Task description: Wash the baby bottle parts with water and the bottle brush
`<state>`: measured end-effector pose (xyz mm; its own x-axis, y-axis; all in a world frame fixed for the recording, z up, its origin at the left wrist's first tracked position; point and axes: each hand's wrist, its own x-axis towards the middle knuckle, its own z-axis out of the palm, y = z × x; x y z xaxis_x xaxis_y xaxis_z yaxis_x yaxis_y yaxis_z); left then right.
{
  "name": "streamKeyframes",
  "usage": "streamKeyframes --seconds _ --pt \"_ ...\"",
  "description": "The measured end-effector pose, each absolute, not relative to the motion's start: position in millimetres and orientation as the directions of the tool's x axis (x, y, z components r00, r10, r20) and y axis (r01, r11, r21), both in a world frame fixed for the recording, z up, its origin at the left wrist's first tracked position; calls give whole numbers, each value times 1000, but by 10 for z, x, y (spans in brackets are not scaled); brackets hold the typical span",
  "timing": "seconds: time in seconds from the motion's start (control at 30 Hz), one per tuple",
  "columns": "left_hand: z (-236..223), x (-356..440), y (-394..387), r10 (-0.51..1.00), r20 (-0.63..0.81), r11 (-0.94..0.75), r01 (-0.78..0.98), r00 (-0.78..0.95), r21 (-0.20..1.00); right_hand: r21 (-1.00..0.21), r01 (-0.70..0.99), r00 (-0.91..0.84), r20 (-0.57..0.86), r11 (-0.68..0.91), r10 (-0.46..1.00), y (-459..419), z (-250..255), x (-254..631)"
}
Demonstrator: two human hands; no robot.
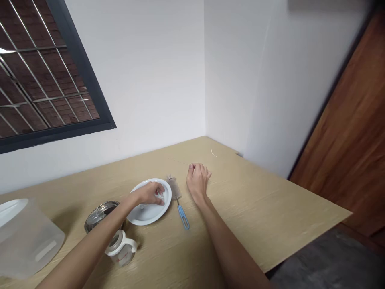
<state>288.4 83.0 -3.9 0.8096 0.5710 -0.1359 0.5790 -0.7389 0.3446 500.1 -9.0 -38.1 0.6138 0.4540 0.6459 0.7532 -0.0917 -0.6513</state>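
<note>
My left hand (152, 193) reaches over a white plate (144, 214) on the wooden table (255, 208); its fingers are curled around a small clear object (161, 196) lying on the plate. My right hand (197, 178) rests on the table just right of the plate, fingers loosely curled, nothing visible in them. A bottle brush with a blue handle (180, 206) lies between the plate and my right forearm.
A steel bowl (98, 214) sits left of the plate. A clear baby bottle with a white collar (120, 249) lies near the front. A translucent plastic container (25, 239) stands at the far left. The table's edge runs along the right, with dark floor below.
</note>
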Motion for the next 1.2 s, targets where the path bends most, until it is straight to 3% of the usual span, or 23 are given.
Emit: streamKeyframes --seconds 0.23,0.37,0.5,0.6,0.67,0.77,0.97,1.2 --pt "-56 2936 803 573 -82 -741 558 815 374 -682 727 645 640 -77 419 -116 -337 5008" --pt "53 2787 807 614 -16 -709 561 789 426 -781 625 734 582 -13 351 -122 -316 5056" --pt "200 2458 779 752 152 -567 510 642 647 -841 541 793 516 14 324 -98 -308 5097" --pt "270 2211 692 859 263 -424 322 439 846 -871 490 820 477 42 318 -74 -316 5106" --pt "295 2077 609 889 338 -404 183 309 896 -880 469 823 465 71 327 -65 -332 5099" --pt "301 1897 483 878 438 -459 85 191 884 -875 466 798 479 130 366 -66 -363 5064" --pt "111 1487 348 819 562 -573 124 117 810 -868 427 759 496 252 422 -36 -250 4800" --pt "-174 1225 272 841 541 -541 76 30 837 -752 431 565 655 498 501 -71 579 4036"
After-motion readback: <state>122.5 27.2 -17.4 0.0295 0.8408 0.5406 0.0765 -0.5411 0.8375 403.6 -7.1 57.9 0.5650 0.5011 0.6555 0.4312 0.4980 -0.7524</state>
